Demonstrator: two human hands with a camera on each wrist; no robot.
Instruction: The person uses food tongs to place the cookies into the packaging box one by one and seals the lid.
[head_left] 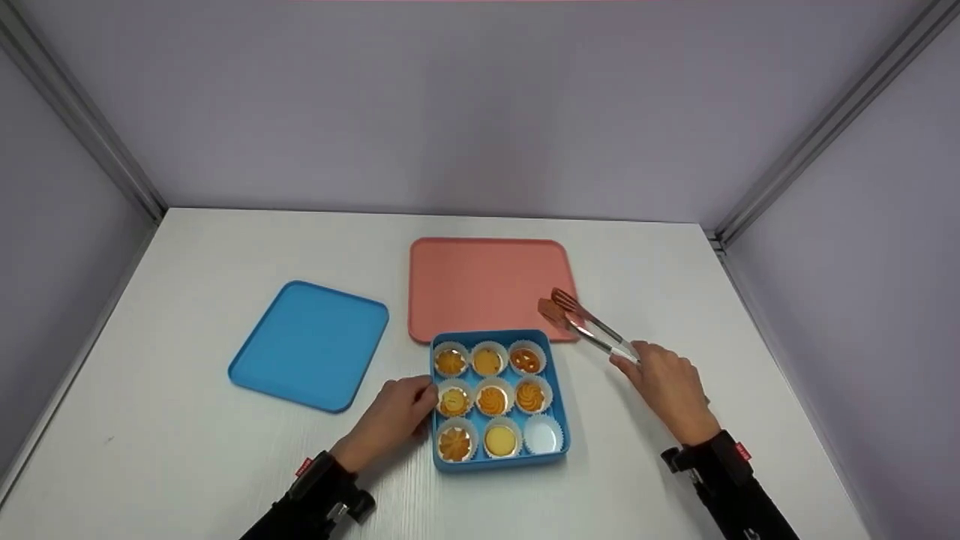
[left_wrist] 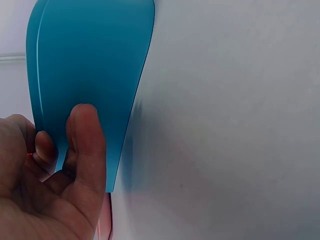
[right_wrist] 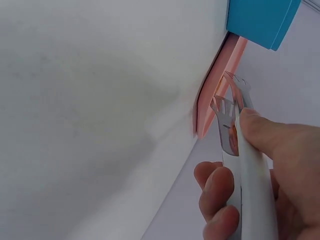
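A blue box (head_left: 499, 466) holds several white paper cups with small golden tarts or pastries (head_left: 492, 400) in them. Its front right paper cup (head_left: 543, 435) shows only white inside. At the box's left wall, my left hand (head_left: 397, 411) grips the side near the rim; the left wrist view shows a digit (left_wrist: 87, 145) flat along the outer wall. My right hand (head_left: 666, 382) holds metal serving tongs (head_left: 600, 330) by the handles, to the right of the box. The tongs' tips are apart and hover over the pink tray's near right corner, with nothing visible between them.
The pink tray (head_left: 480, 285) lies behind the box, its front edge close against it. On the left lies a flat blue lid or tray (head_left: 311, 345), turned at an angle. The white table (head_left: 187, 450) meets grey panels (head_left: 480, 112) at the back and sides.
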